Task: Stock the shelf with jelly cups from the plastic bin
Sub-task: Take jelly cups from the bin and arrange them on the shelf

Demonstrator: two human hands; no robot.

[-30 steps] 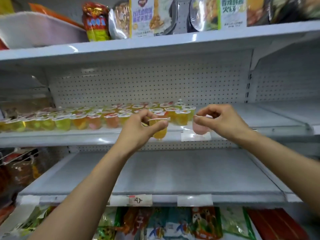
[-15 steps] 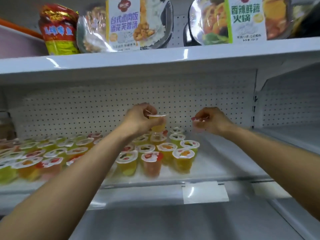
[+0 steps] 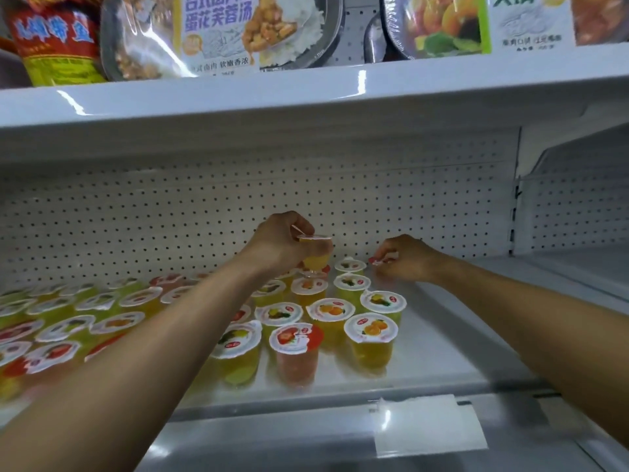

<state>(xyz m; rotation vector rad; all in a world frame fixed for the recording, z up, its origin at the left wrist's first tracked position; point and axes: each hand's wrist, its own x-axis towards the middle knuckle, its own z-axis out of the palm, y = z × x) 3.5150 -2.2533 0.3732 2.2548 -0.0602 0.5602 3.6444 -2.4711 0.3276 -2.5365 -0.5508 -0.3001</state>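
Several jelly cups (image 3: 330,321) with fruit-printed lids stand in rows on the white shelf (image 3: 452,338), filling its left and middle. My left hand (image 3: 282,245) is deep in the shelf near the pegboard back, shut on a yellow jelly cup (image 3: 315,255) held just above the back cups. My right hand (image 3: 406,258) is further right at the back, shut on a pink jelly cup (image 3: 383,260) of which only the lid edge shows, low over the shelf beside the rightmost column. The plastic bin is out of sight.
The shelf above (image 3: 306,93) hangs low overhead and carries boxed meal trays (image 3: 221,32) and a red-yellow bag (image 3: 54,39). Right of the cups the shelf surface is bare up to a divider post (image 3: 515,219). A blank price label (image 3: 429,425) sits on the front rail.
Both hands have gone from in front of the shelf edge deep into the shelf with their cups, and lowered toward the back row. The camera has moved closer and up.
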